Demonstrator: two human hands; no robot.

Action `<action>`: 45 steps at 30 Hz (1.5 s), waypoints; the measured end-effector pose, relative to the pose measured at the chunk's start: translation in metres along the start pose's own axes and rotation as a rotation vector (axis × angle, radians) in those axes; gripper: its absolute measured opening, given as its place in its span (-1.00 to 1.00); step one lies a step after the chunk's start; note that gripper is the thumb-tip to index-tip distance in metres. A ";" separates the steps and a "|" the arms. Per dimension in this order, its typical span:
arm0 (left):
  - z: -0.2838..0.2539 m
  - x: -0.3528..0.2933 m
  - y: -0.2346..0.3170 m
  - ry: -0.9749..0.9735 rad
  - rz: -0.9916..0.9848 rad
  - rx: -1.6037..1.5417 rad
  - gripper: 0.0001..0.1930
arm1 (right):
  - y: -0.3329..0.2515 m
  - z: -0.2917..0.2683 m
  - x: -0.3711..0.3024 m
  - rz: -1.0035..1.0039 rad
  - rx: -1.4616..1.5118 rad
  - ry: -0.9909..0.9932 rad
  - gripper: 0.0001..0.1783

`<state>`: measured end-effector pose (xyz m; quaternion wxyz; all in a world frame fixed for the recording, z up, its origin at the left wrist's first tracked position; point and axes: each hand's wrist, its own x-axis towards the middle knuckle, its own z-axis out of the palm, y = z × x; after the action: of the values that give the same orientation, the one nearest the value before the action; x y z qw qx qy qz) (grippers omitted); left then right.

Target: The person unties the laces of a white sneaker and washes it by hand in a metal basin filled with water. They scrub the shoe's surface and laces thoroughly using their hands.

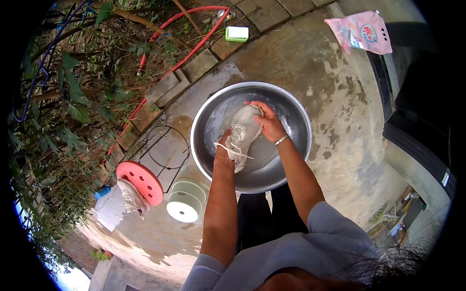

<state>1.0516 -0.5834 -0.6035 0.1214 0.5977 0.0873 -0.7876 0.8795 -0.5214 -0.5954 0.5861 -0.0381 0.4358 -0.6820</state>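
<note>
The pale shoe (246, 121) is within the round edge of the metal bowl (298, 131), toe to the far side — right hand (273, 127) pinching the toe; left hand (224, 140) half hidden, grip I can't tell.

Gripping a pale shoe (246, 121) near the toe with the right hand (270, 123), touching its laced side with the left hand (224, 139), over a metal basin (300, 130)! Over left, see a second shoe (133, 197) against a pink disc (141, 168); upper right, a pink pouch (347, 31).
</note>
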 end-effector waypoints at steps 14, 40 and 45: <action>0.006 -0.006 0.002 -0.027 0.005 -0.004 -0.59 | 0.007 0.032 -0.006 -0.275 -0.497 0.273 -0.67; 0.013 -0.002 -0.043 0.030 0.165 0.052 -0.40 | 0.034 0.017 -0.045 -0.404 -0.847 0.492 -0.27; 0.014 0.005 -0.046 0.119 0.207 0.109 -0.38 | 0.026 -0.003 -0.031 -0.226 -1.001 0.460 -0.45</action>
<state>1.0239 -0.5437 -0.6055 0.1641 0.6548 -0.0106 -0.7377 0.9071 -0.4923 -0.5995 0.3096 -0.2082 0.8161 -0.4414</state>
